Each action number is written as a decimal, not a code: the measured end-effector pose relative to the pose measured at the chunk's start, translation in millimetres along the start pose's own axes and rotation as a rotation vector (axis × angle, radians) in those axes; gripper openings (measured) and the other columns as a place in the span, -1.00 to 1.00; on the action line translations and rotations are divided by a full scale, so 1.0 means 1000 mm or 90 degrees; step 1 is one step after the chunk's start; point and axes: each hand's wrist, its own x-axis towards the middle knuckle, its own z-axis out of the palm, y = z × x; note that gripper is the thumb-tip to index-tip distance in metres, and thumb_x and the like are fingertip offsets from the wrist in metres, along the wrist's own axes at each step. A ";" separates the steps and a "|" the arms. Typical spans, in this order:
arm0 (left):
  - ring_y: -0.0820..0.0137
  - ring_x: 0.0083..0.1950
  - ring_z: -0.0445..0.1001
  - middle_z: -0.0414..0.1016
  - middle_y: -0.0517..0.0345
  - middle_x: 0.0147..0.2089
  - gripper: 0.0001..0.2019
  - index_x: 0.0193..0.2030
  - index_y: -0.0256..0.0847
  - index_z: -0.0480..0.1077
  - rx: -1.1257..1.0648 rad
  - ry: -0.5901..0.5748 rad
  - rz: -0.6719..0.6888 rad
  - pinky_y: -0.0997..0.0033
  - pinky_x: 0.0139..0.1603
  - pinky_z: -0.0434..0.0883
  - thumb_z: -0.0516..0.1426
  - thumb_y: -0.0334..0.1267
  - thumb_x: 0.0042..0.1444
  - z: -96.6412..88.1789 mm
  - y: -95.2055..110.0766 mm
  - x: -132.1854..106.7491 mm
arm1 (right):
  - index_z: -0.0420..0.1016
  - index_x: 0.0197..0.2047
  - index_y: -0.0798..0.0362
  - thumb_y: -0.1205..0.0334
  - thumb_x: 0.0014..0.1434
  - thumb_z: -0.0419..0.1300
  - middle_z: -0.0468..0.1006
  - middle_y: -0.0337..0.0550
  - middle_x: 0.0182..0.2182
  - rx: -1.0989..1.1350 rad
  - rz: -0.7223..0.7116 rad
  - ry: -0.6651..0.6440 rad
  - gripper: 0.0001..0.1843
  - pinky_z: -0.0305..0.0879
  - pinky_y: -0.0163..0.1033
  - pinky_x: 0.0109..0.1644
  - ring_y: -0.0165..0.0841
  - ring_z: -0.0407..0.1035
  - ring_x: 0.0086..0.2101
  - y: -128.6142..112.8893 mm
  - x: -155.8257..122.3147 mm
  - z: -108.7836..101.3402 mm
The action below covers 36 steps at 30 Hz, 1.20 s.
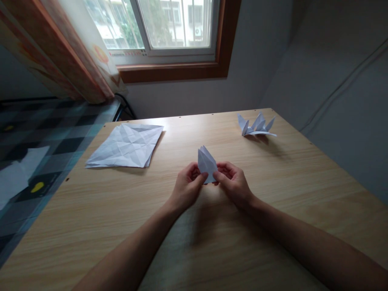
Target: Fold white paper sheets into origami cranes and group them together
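Note:
A small folded white paper piece (206, 163) stands upright between both hands above the middle of the wooden table (127, 226). My left hand (187, 188) pinches its lower left side, fingers curled. Pinching the lower right side is my right hand (233, 182), its fingers curled as well. The paper's pointed top sticks up above my fingers; its bottom is hidden behind them.
Several creased white paper sheets (126, 146) lie stacked flat at the table's far left. A finished folded paper figure (257, 126) with pointed wings sits at the far right. A checked bed cover (45, 137) lies left of the table, and a window (163, 28) is behind.

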 end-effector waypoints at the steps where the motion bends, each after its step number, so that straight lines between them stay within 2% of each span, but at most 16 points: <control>1: 0.45 -0.36 0.42 0.50 0.16 -0.35 -0.84 -0.24 -0.27 0.45 0.024 0.000 -0.002 0.47 -0.33 0.35 0.24 -0.26 0.06 0.000 0.001 0.000 | 0.48 -0.29 0.06 -0.02 -0.02 0.38 0.54 -0.24 -0.47 -0.004 0.005 0.004 -0.64 0.42 -0.29 -0.41 -0.42 0.42 -0.50 0.000 0.000 0.000; 4: 0.48 -0.41 0.37 0.46 0.19 -0.41 -0.85 -0.27 -0.27 0.44 0.087 -0.001 -0.010 0.50 -0.40 0.30 0.20 -0.22 0.10 0.000 0.003 -0.001 | 0.43 -0.40 0.06 -0.04 -0.05 0.40 0.48 -0.30 -0.54 -0.020 0.013 0.008 -0.62 0.39 -0.32 -0.47 -0.44 0.37 -0.54 0.001 -0.001 -0.001; 6: 0.49 -0.44 0.37 0.43 0.24 -0.45 -0.82 -0.22 -0.24 0.38 0.088 0.025 -0.010 0.52 -0.43 0.29 0.21 -0.20 0.10 0.002 0.002 -0.002 | 0.40 -0.42 0.06 -0.06 -0.06 0.41 0.46 -0.31 -0.56 -0.027 0.011 0.020 -0.61 0.38 -0.32 -0.48 -0.45 0.36 -0.56 0.003 -0.001 -0.001; 9: 0.51 -0.45 0.40 0.43 0.28 -0.40 -0.73 -0.17 -0.18 0.28 0.084 0.085 0.012 0.53 -0.41 0.32 0.25 -0.19 0.06 0.004 -0.001 -0.003 | 0.39 -0.39 0.05 -0.03 -0.02 0.39 0.47 -0.29 -0.54 -0.041 -0.016 0.083 -0.63 0.38 -0.31 -0.47 -0.44 0.37 -0.56 0.006 0.000 -0.001; 12: 0.51 -0.47 0.37 0.42 0.25 -0.41 -0.76 -0.24 -0.20 0.31 0.173 0.068 0.033 0.54 -0.44 0.29 0.25 -0.16 0.07 0.005 -0.001 -0.004 | 0.38 -0.37 0.04 0.02 0.03 0.38 0.46 -0.30 -0.54 -0.076 -0.050 0.137 -0.67 0.33 -0.32 -0.49 -0.45 0.34 -0.57 0.008 -0.001 -0.001; 15: 0.51 -0.47 0.35 0.41 0.23 -0.42 -0.74 -0.25 -0.23 0.37 0.220 0.002 0.042 0.54 -0.47 0.25 0.26 -0.11 0.07 0.004 0.001 -0.006 | 0.37 -0.32 0.02 0.05 0.03 0.38 0.47 -0.28 -0.47 -0.087 -0.069 0.090 -0.69 0.34 -0.31 -0.46 -0.42 0.37 -0.52 0.008 -0.003 -0.001; 19: 0.50 -0.45 0.38 0.47 0.19 -0.35 -0.69 -0.21 -0.23 0.35 0.187 -0.048 0.038 0.53 -0.45 0.29 0.30 -0.11 0.03 0.003 0.002 -0.007 | 0.38 -0.28 0.01 0.06 -0.04 0.43 0.48 -0.14 -0.15 -0.096 -0.122 -0.023 -0.63 0.38 -0.29 -0.38 -0.41 0.41 -0.40 0.007 -0.005 -0.002; 20: 0.49 -0.43 0.40 0.48 0.18 -0.34 -0.68 -0.20 -0.23 0.34 0.176 -0.057 0.035 0.52 -0.43 0.30 0.30 -0.11 0.03 0.003 0.002 -0.007 | 0.38 -0.30 0.01 0.07 -0.04 0.43 0.47 -0.13 -0.13 -0.102 -0.130 -0.037 -0.64 0.38 -0.28 -0.37 -0.41 0.41 -0.38 0.007 -0.005 -0.002; 23: 0.45 -0.38 0.46 0.51 0.13 -0.31 -0.69 -0.18 -0.24 0.36 0.143 -0.067 0.025 0.50 -0.40 0.34 0.29 -0.12 0.05 0.004 0.002 -0.006 | 0.39 -0.31 0.01 0.09 0.00 0.41 0.46 -0.19 -0.27 -0.114 -0.134 -0.054 -0.69 0.40 -0.25 -0.31 -0.37 0.41 -0.35 0.008 -0.005 -0.002; 29: 0.38 -0.27 0.52 0.55 0.08 -0.25 -0.75 -0.18 -0.25 0.37 0.070 -0.045 0.020 0.42 -0.26 0.41 0.25 -0.15 0.11 0.003 0.000 -0.004 | 0.39 -0.26 0.01 0.16 0.05 0.35 0.48 -0.21 -0.29 -0.096 -0.137 -0.048 -0.75 0.34 -0.29 -0.36 -0.39 0.39 -0.38 0.008 -0.004 -0.001; 34: 0.51 -0.45 0.41 0.46 0.24 -0.45 -0.76 -0.27 -0.23 0.33 0.064 0.047 0.001 0.54 -0.43 0.34 0.28 -0.18 0.05 0.001 -0.005 -0.001 | 0.37 -0.22 0.00 0.17 0.04 0.33 0.51 -0.21 -0.35 -0.102 -0.111 0.025 -0.73 0.31 -0.28 -0.36 -0.38 0.40 -0.40 0.007 -0.002 -0.001; 36: 0.53 -0.47 0.40 0.41 0.29 -0.47 -0.75 -0.30 -0.22 0.30 0.042 0.072 -0.005 0.54 -0.41 0.38 0.30 -0.22 0.00 0.002 -0.006 0.000 | 0.33 -0.22 -0.01 0.18 0.02 0.33 0.52 -0.25 -0.40 -0.095 -0.098 0.047 -0.71 0.29 -0.28 -0.37 -0.40 0.39 -0.44 0.008 -0.001 -0.001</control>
